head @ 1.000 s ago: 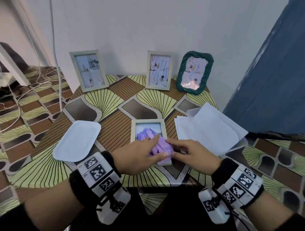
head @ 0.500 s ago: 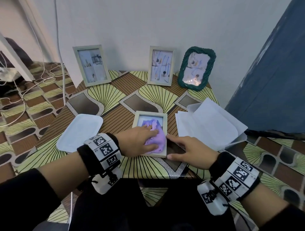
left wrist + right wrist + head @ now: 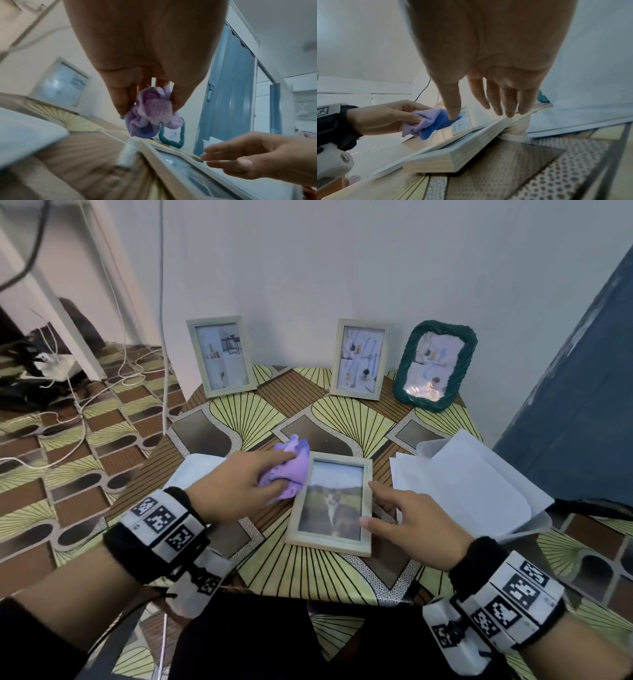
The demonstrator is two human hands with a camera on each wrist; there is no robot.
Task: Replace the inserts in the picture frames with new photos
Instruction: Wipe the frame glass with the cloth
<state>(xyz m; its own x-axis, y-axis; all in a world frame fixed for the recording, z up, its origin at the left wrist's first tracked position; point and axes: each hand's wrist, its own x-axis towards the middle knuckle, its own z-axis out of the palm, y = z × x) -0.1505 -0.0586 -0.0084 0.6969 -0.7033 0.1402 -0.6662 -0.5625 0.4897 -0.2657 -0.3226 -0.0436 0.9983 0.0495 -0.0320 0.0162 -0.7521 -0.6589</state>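
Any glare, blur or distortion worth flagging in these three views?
Head view: sharp, wide-angle bending, glare on the green frame glass. Left wrist view: motion blur on the table; purple cloth fairly sharp. Right wrist view: flat frame and tabletop blurred.

Bare tabletop (image 3: 239, 419) lies open between the flat frame (image 3: 330, 544) and three standing frames (image 3: 359, 359) at the wall. White tray (image 3: 191, 470) blocks the left, paper stack (image 3: 462, 484) the right.
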